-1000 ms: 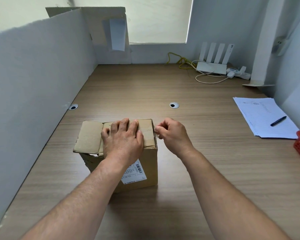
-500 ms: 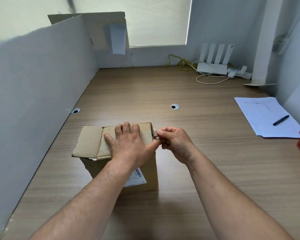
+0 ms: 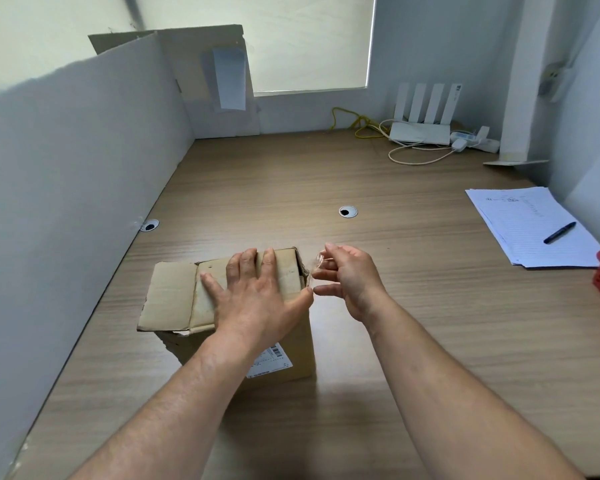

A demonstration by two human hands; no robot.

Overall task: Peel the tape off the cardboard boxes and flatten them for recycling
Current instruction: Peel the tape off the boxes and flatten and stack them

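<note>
The cardboard box (image 3: 298, 341) stands on the wooden desk (image 3: 413, 323) in the lower middle of the frame, a little left of centre, with its long side running left to right across the picture. The left hand (image 3: 257, 299) lies flat on the closed top flaps, fingers straight and spread, pressing down; its thumb reaches the box's right top edge. One outer flap (image 3: 170, 296) sticks out loose toward the left of the frame.

The right hand (image 3: 350, 285) hovers just right of that same edge, clear of the cardboard, its fingers curled and its fingertips pinching a bit of clear tape (image 3: 317, 263). The tape is faint and glassy, so how far it runs back along the box cannot be told.

The move turns on this: the tape's free end lies at the box's right end, between the two hands, and the right hand is the nearer one. A pull toward the right of the frame looks most likely to strip it, while the flat left hand keeps the box from sliding.
</note>
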